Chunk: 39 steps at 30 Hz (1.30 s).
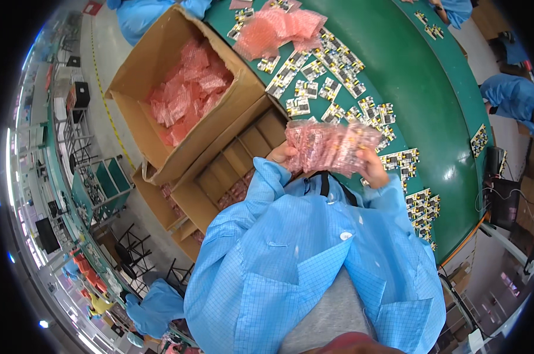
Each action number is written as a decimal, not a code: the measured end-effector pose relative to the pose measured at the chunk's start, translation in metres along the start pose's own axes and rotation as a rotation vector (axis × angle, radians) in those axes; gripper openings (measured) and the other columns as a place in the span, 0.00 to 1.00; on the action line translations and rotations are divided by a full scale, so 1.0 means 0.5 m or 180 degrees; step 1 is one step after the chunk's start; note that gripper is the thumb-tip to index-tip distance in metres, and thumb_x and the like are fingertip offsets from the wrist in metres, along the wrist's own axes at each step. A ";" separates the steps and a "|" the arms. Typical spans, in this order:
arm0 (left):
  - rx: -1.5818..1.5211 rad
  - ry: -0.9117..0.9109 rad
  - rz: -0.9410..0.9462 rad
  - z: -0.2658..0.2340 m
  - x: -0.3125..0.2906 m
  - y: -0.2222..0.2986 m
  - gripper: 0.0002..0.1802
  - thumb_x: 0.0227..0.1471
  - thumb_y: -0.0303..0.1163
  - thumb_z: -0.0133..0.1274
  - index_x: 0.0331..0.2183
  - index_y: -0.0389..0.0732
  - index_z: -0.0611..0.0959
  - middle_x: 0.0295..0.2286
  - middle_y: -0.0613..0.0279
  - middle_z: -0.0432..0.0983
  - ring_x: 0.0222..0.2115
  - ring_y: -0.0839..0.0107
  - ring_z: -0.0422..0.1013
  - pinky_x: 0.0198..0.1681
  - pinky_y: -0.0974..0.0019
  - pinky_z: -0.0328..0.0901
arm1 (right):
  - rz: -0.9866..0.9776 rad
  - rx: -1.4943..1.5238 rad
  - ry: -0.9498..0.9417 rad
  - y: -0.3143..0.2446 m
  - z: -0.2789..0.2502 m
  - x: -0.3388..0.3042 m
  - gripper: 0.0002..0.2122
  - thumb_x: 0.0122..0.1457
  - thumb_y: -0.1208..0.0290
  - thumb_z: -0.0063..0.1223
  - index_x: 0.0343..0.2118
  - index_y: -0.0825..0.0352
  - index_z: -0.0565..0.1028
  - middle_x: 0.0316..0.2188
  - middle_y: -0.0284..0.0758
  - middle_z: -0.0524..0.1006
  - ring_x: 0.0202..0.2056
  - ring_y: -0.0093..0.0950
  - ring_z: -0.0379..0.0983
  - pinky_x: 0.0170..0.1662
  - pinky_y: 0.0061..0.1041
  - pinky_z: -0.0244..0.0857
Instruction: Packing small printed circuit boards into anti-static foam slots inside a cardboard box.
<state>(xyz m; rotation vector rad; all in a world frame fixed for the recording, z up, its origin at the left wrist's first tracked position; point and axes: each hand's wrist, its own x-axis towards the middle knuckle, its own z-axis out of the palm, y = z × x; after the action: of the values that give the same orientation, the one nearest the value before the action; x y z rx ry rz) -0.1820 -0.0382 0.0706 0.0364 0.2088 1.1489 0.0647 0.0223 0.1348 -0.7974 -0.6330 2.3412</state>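
Observation:
Between my two hands is a row of pink bubble-wrap bags, with circuit boards showing faintly through the film. My left hand grips the row's left end, and my right hand grips its right end, fingers closed at both sides. The row is held in front of my chest, at the near edge of the green table. Just beyond it, loose white circuit boards with black and yellow parts lie across the tabletop. My fingertips are partly hidden by the bags.
At the left stands an open cardboard box with pink bubble bags inside. Below it is a carton with cardboard dividers. More pink bags lie at the table's far end. People in blue coats are around.

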 end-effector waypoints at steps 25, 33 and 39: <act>0.2246 -0.0807 -0.0016 0.171 -0.204 -0.081 0.48 0.31 0.40 0.70 0.53 0.38 0.65 0.48 0.58 0.63 0.52 0.65 0.61 0.54 0.62 0.55 | -0.0829 -0.3491 -0.0717 0.020 0.151 -0.259 0.45 0.34 0.69 0.73 0.55 0.67 0.54 0.53 0.38 0.58 0.57 0.29 0.56 0.59 0.31 0.51; 0.2412 -0.0806 0.0236 0.244 -0.183 -0.144 0.42 0.35 0.42 0.68 0.51 0.38 0.68 0.47 0.55 0.64 0.51 0.61 0.63 0.53 0.59 0.58 | -0.0395 -0.1758 -0.0342 -0.001 0.136 -0.327 0.38 0.35 0.73 0.70 0.49 0.64 0.56 0.52 0.39 0.63 0.54 0.30 0.61 0.56 0.31 0.56; 0.2641 -0.0908 0.0233 0.226 -0.176 -0.200 0.41 0.34 0.43 0.67 0.49 0.37 0.70 0.48 0.54 0.65 0.50 0.61 0.64 0.52 0.57 0.60 | -0.1078 -0.1917 -0.0299 0.035 0.110 -0.384 0.34 0.39 0.71 0.69 0.47 0.65 0.57 0.48 0.41 0.63 0.52 0.31 0.62 0.53 0.32 0.59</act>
<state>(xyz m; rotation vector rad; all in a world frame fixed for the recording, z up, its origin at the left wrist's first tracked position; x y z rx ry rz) -0.1059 -0.1503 0.1807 0.9403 0.4190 1.0482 0.1472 -0.1287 0.2380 -0.7540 -1.4329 1.8944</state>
